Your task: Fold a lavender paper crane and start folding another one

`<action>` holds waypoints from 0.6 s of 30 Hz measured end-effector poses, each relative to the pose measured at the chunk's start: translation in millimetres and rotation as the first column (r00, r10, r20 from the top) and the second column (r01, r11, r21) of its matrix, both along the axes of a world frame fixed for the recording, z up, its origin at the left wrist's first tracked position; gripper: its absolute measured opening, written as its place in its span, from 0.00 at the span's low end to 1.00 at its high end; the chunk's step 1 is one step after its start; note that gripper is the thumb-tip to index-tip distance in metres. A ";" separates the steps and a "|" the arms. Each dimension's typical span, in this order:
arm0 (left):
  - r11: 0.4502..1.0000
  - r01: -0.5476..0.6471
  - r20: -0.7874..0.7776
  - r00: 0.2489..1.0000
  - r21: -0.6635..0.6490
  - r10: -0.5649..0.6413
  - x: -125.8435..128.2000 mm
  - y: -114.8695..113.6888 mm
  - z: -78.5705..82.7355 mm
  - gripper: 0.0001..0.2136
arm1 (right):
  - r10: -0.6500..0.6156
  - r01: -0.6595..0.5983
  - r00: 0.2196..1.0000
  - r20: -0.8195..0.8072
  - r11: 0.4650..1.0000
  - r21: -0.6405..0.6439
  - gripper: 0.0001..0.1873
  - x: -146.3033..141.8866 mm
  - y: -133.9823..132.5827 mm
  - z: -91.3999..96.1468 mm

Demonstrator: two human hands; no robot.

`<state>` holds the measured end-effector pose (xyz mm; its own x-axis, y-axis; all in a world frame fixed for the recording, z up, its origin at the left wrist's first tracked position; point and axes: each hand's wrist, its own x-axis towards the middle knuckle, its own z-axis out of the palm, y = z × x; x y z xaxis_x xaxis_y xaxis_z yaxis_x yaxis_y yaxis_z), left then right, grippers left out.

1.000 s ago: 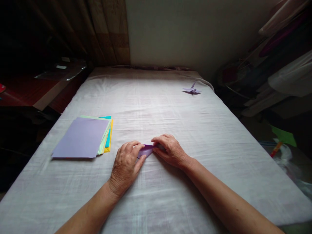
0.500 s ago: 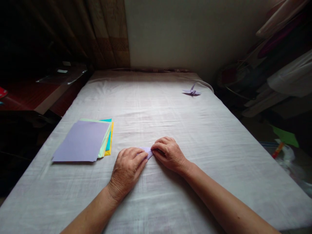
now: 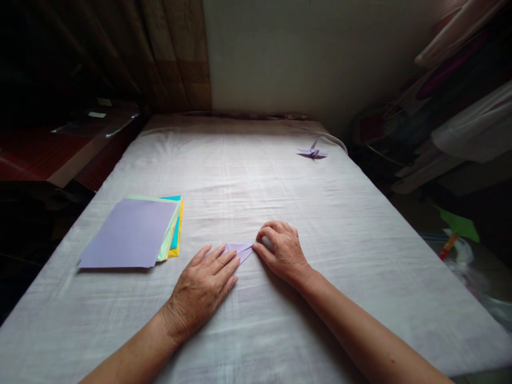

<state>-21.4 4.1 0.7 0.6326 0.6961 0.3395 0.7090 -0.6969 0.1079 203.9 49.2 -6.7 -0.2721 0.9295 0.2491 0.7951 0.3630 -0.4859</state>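
A small folded lilac paper [image 3: 240,249] lies flat on the white cloth [image 3: 256,176] near the front. My left hand [image 3: 202,288] rests flat on the cloth with fingers stretched out, its fingertips touching the paper's left end. My right hand [image 3: 282,252] is curled, fingers pressed down on the paper's right end, which it hides.
A stack of coloured paper sheets [image 3: 134,232], lilac on top, lies to the left. A finished lilac paper crane [image 3: 312,152] stands at the far right. A dark wooden desk [image 3: 60,152] borders the left side; clothes and clutter [image 3: 452,133] fill the right.
My left hand has slid back toward me and flattened, uncovering more of the folded paper. My right hand stays curled on the paper's right end.
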 end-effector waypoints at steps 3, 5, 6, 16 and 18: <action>1.000 0.006 0.005 1.000 0.008 -0.006 -1.1 0.9 -0.5 0.16 | -0.045 0.045 0.999 0.007 0.999 -0.002 0.02 10.2 4.1 -1.7; 1.000 0.002 0.007 1.000 0.013 -0.002 -0.5 0.8 -0.8 0.16 | -0.052 0.052 0.999 -0.007 0.999 0.010 0.02 13.3 4.6 -2.1; 1.000 -0.002 0.006 1.000 0.014 0.002 0.1 0.5 -0.9 0.16 | -0.049 0.049 0.999 -0.016 0.998 0.024 0.03 13.0 3.5 -2.0; 1.000 -0.015 0.004 1.000 0.007 0.015 -1.4 -1.0 1.1 0.15 | 0.332 -0.311 0.903 0.274 0.943 -0.118 0.31 -8.5 -34.0 1.5; 1.000 -0.011 0.004 1.000 0.001 0.011 -5.0 -0.5 0.7 0.15 | 0.323 -0.286 0.898 0.299 0.945 -0.161 0.32 -1.0 -33.7 1.4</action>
